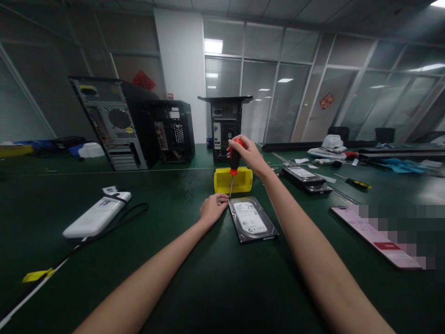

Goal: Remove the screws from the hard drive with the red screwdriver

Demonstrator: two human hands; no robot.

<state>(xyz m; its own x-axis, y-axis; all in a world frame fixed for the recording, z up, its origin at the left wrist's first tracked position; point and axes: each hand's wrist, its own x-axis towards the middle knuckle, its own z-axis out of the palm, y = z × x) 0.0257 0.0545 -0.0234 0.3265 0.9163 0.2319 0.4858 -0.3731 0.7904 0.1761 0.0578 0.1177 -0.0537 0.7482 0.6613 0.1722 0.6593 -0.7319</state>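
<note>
A hard drive (248,215) with a white label lies on the dark green table, label up. My right hand (241,146) is wrapped round the red and black handle of a screwdriver (235,160), held almost upright. The screwdriver's tip points down at the drive's far left corner. Right beside that tip, my left hand (212,208) has its fingers curled together against the corner. Whatever they pinch there is too small to make out. Just behind the drive stands a yellow plastic tray (220,182), tilted so its hollow faces me.
Computer cases (120,125) stand at the back, another case (225,130) behind the tray. To the left lies a white power strip (99,215) with a black cord. On the right are more drives (301,175), another screwdriver (356,183) and a pink sheet-like object (368,232).
</note>
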